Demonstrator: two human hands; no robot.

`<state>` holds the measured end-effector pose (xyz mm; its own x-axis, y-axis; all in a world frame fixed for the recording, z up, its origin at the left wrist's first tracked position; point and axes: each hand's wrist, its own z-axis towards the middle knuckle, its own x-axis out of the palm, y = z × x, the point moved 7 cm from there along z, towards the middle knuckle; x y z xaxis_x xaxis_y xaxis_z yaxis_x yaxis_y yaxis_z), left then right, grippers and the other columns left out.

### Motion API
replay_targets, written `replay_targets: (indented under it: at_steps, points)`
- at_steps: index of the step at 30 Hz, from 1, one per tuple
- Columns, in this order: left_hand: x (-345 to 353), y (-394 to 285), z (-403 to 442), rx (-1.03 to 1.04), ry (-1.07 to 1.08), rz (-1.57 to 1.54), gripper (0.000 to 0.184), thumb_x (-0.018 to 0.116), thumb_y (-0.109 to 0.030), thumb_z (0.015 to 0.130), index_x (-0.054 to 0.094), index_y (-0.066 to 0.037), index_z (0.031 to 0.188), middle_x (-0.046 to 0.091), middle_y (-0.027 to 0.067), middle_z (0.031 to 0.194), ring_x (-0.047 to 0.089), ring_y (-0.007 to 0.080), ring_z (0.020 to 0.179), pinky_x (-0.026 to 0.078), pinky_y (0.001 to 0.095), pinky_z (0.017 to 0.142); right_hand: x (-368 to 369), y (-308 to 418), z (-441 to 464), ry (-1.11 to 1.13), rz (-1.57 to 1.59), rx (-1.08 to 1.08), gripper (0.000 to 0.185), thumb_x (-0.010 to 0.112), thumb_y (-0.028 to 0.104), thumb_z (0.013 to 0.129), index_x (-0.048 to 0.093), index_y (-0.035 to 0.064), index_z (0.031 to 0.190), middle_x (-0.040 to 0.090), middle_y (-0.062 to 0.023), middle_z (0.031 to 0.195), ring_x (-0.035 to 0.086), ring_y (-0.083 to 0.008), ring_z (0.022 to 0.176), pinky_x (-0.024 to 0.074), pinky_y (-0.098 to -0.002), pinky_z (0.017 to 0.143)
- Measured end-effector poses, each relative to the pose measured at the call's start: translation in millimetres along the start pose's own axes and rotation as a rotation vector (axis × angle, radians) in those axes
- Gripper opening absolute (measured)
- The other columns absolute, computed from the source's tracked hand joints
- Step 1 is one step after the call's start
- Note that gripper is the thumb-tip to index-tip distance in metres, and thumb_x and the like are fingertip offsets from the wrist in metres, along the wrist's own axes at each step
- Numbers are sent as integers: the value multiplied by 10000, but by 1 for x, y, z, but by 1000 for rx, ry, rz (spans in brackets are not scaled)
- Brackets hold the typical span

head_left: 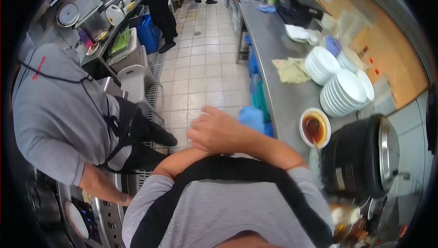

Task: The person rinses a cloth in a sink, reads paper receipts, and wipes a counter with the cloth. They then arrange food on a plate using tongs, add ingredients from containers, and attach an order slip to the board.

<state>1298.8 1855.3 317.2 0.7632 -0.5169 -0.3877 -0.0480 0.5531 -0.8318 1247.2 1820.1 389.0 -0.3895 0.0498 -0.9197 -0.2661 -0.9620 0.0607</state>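
Both my arms are bent and cross in front of my chest. My right hand [212, 129] is bare and slightly blurred, its fingers curled above my left forearm [182, 160]; its palm faces away, so anything inside it is hidden. That forearm passes under my right wrist. Beyond the right forearm a smeared light-blue shape [251, 118] shows, perhaps a glove or cloth around my left hand, whose fingers cannot be made out. Nearest on the right counter is a white bowl [323, 142] with brown sauce.
A steel counter [283, 111] carries stacked white bowls [344, 93], a yellowish cloth [291, 70] and a black lidded pot [356, 156]. Close on the left, a person in grey [59, 111] stands by a stove. A white stool [134, 83] and another person [159, 6] are farther ahead.
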Motion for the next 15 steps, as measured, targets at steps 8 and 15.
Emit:
replay_targets:
  at_steps: [8,15]
  points:
    - [-114,110,84,-29,-139,183,91,605,-120,791,609,-39,834,621,121,809,612,230,765,469,346,856,21,-179,92,-486,67,-268,222,686,141,679,577,93,865,591,-49,851,579,-201,726,451,-382,803]
    - [-276,206,132,-278,-137,371,83,616,-106,771,599,-37,814,614,125,791,611,241,756,463,355,878,75,-388,101,-596,-81,166,292,671,192,754,613,56,1006,603,-112,967,588,-257,917,431,-364,879]
